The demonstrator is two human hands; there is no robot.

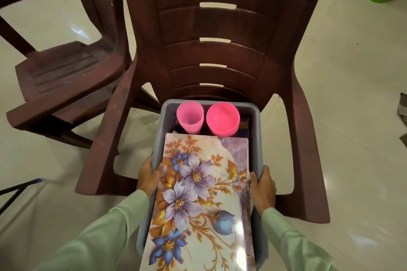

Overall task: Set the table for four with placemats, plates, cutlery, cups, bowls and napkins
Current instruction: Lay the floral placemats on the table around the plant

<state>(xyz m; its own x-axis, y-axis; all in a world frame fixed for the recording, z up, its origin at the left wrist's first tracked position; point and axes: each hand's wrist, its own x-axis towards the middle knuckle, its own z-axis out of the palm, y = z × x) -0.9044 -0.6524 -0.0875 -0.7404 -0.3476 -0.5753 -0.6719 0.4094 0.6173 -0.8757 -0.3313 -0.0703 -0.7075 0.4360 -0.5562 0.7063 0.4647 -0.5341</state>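
now left hand (148,178), right hand (263,185) grip one tub (256,136) bearing one placemat (204,200).

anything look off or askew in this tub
The floral rectangular placemat does not fit inside the grey plastic tub: it lies slanted on top, jutting out past the near end. The pink plastic cup and bowls stand upright.
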